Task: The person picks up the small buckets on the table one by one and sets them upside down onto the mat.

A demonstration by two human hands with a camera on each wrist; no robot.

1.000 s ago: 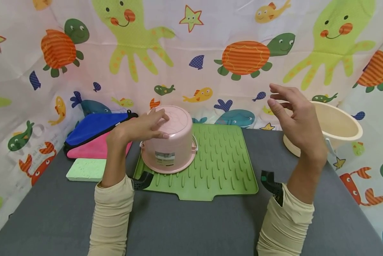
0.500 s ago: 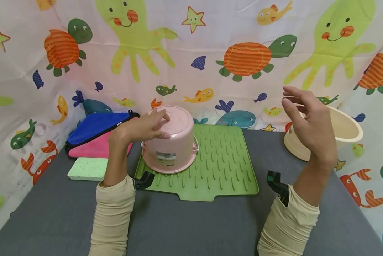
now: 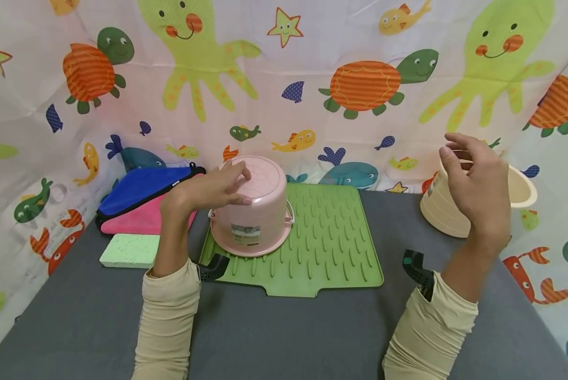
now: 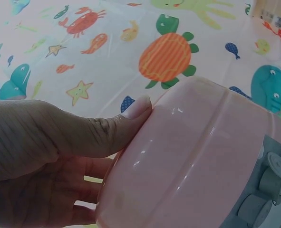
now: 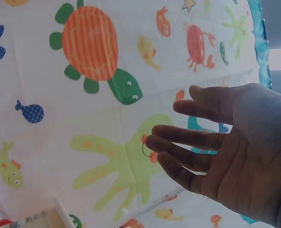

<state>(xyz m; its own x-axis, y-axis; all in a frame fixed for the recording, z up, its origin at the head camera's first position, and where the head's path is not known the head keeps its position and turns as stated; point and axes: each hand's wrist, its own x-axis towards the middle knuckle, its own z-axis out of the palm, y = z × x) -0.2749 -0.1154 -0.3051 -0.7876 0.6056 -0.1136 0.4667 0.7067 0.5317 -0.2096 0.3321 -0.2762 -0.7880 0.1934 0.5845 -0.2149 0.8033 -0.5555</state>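
Note:
A pink bucket (image 3: 265, 206) stands upside down on the left part of the green ridged mat (image 3: 331, 237), its white handle low at the sides. My left hand (image 3: 205, 189) rests on the upturned base, fingers loosely extended over it. In the left wrist view the thumb (image 4: 126, 118) lies along the bucket's edge, with the other fingertips partly hidden behind the bucket. On the right, my right hand (image 3: 481, 184) is raised with nothing in it, fingers loosely bent. It overlaps a beige bucket (image 3: 443, 208) in the head view, and the bucket's rim appears low in the right wrist view.
A blue and pink zipped pouch (image 3: 146, 192) lies at the back left, with a pale green sponge block (image 3: 129, 250) in front of it. Grey cloth (image 3: 289, 338) covers the table. A curtain (image 3: 274, 63) with sea animals hangs close behind everything.
My right hand has moved to the right and slightly down, and now covers more of the beige bucket's opening. The left hand and the pink bucket have stayed in place.

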